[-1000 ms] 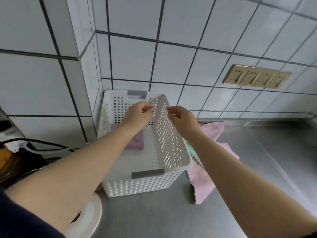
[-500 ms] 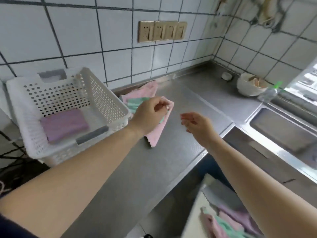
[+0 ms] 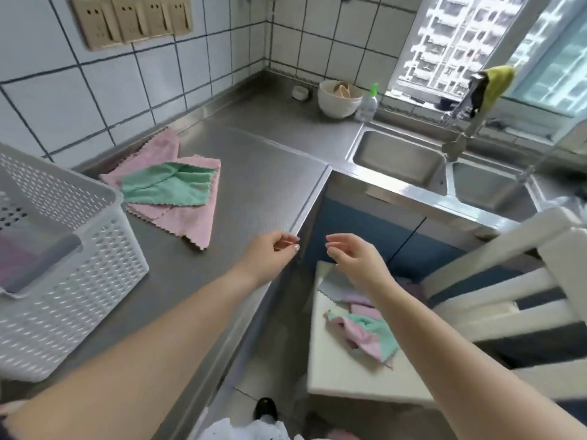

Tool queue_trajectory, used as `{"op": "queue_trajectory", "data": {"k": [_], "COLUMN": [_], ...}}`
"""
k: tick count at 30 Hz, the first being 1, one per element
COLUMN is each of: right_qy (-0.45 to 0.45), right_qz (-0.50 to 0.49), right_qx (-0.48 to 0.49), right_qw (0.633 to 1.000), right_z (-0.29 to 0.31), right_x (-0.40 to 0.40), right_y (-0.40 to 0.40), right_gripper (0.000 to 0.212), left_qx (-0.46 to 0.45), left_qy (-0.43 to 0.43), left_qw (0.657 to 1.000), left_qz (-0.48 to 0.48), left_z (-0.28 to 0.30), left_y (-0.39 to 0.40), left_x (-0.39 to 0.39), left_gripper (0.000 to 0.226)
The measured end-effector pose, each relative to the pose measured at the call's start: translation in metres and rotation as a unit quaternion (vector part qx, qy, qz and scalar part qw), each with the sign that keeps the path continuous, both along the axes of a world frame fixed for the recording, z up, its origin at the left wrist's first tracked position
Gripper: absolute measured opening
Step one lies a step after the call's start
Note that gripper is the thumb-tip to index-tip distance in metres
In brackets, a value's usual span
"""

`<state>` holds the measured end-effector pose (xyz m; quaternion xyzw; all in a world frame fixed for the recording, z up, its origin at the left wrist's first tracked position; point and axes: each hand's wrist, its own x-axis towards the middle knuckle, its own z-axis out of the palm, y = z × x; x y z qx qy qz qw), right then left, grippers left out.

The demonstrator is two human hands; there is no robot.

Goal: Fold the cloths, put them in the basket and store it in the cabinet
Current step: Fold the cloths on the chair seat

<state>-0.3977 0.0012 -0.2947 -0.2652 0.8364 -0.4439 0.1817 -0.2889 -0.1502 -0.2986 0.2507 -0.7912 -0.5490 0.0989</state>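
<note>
At the near left edge of the stainless steel countertop (image 3: 260,192) stands the white perforated plastic basket (image 3: 95,281), with a grey handle strip on its near rim and a folded lilac cloth (image 3: 12,262) lying on its floor. Below the counter edge on the right, a white slatted chair (image 3: 495,300) holds a loose heap of pink, green and lilac cloths (image 3: 365,331) on its seat.

Both bare forearms reach forward from the bottom of the view. The left hand (image 3: 270,252) hovers at the counter's front edge with its fingers loosely curled and thumb close to the fingertips, holding nothing. The right hand (image 3: 355,257) hangs just beside it, over the chair and in front of the blue cabinet door (image 3: 359,230), fingers relaxed and slightly bent, also holding nothing. The two hands are apart, touching neither cloth nor basket.

Farther back on the counter, just beside the basket, a mint green cloth (image 3: 168,185) lies crumpled on top of unfolded pink cloths (image 3: 190,220) with zigzag edges. Beyond, a white bowl (image 3: 338,98) and a clear bottle with a green cap (image 3: 368,104) stand in the corner beside a double steel sink (image 3: 400,160). A beige socket strip (image 3: 130,20) is mounted on the white tiled wall.
</note>
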Motion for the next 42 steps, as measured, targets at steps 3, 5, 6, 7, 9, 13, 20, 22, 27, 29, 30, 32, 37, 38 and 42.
{"op": "queue_trajectory", "data": {"k": [3,5,6,7,9,13,20,22,27,29,30,32,37,38,42], "right_qy": [-0.025,-0.05,-0.061,-0.073,-0.09,-0.122,-0.15,-0.16,-0.156,-0.146,-0.136,-0.126,-0.123,-0.119,-0.11], "right_qz": [-0.073,-0.105,-0.122,-0.136,-0.156,-0.182,-0.21,-0.205,-0.186,-0.156,-0.149,-0.109,-0.027,-0.017,0.016], "right_qx": [0.002,0.004,0.01,0.015,0.02,0.03,0.042,0.045,0.082,0.104,0.111,0.135,0.166,0.171,0.197], "right_qw": [0.997,0.993,0.991,0.988,0.983,0.975,0.965,0.965,0.967,0.971,0.973,0.977,0.978,0.978,0.974], "right_z": [-0.017,-0.027,-0.031,-0.036,-0.045,-0.059,-0.083,-0.088,-0.118,-0.136,-0.138,-0.153,-0.178,-0.186,-0.229], "right_x": [0.03,0.051,0.062,0.071,0.084,0.096,0.081,0.075,0.02,-0.016,-0.023,-0.053,-0.104,-0.113,-0.137], "right_y": [0.045,0.074,0.089,0.1,0.12,0.151,0.19,0.199,0.246,0.272,0.274,0.294,0.318,0.317,0.303], "right_gripper": [0.016,0.015,0.015,0.015,0.017,0.019,0.015,0.016,0.018,0.021,0.022,0.022,0.023,0.024,0.03], "left_qx": [0.006,0.025,0.034,0.039,0.043,0.05,0.057,0.048,0.038,0.037,0.037,0.039,0.025,0.018,-0.006], "left_qy": [-0.016,-0.029,-0.037,-0.043,-0.054,-0.07,-0.08,-0.084,-0.12,-0.139,-0.144,-0.157,-0.196,-0.2,-0.211], "left_qw": [0.999,0.997,0.996,0.995,0.993,0.99,0.987,0.987,0.986,0.986,0.986,0.986,0.98,0.979,0.977], "left_qz": [-0.05,-0.064,-0.072,-0.077,-0.094,-0.115,-0.127,-0.126,-0.113,-0.086,-0.08,-0.049,0.034,0.04,0.032], "left_z": [-0.01,-0.017,-0.021,-0.025,-0.032,-0.042,-0.054,-0.058,-0.089,-0.111,-0.113,-0.131,-0.165,-0.173,-0.218], "left_y": [0.029,0.048,0.059,0.067,0.083,0.108,0.139,0.146,0.19,0.217,0.219,0.246,0.277,0.279,0.27], "left_x": [0.017,0.029,0.035,0.04,0.045,0.044,0.023,0.014,-0.035,-0.062,-0.067,-0.084,-0.106,-0.109,-0.128], "left_gripper": [0.018,0.019,0.019,0.019,0.019,0.023,0.013,0.014,0.022,0.023,0.022,0.019,0.018,0.015,0.012]}}
